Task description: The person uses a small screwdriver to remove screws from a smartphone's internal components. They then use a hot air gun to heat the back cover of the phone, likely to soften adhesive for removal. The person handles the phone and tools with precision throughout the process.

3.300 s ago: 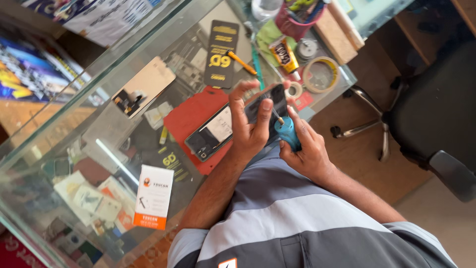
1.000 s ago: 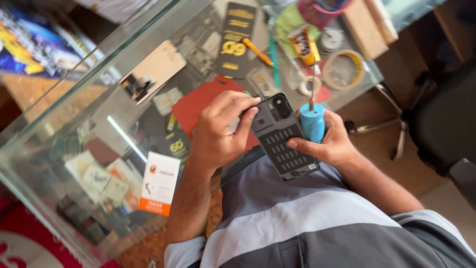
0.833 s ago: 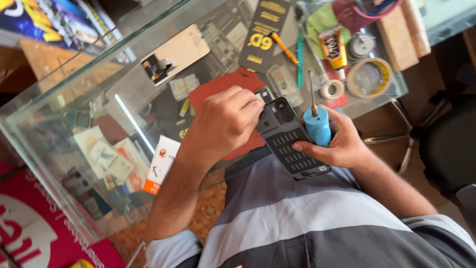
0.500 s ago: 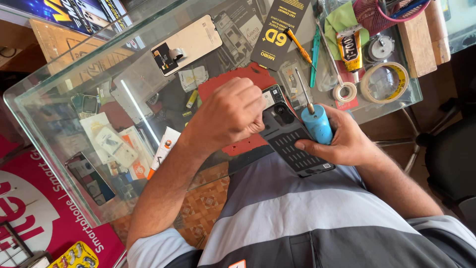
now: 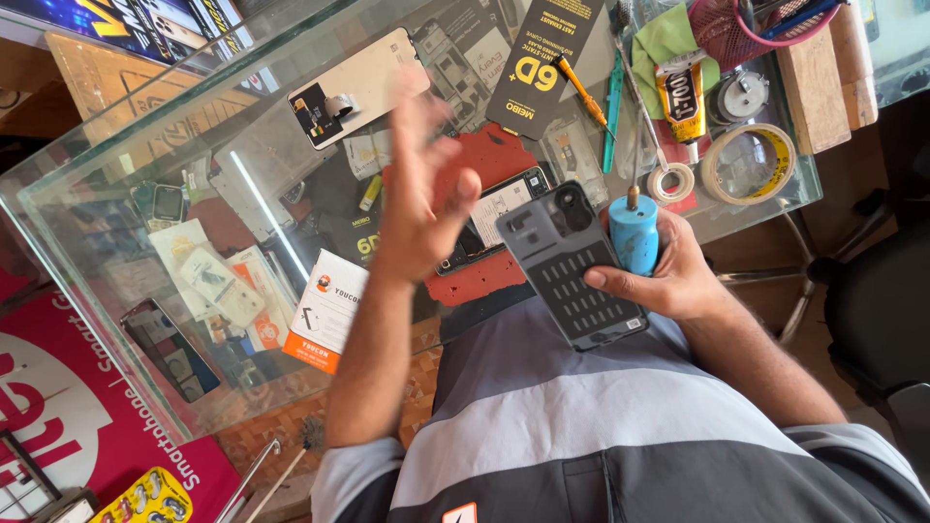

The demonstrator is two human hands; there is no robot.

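Right hand (image 5: 678, 276): grip clenched on dark phone back cover (image 5: 572, 266) and blue-handled screwdriver (image 5: 635, 237), above glass tabletop (image 5: 145, 145) edge. Left hand (image 5: 421, 199): grip released, fingers spread, over red mat (image 5: 494, 160).

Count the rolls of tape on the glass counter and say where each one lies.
2. A large yellow-edged roll lies near the counter's right edge; a small white roll lies just left of it, above the right hand. More may be hidden among the clutter.
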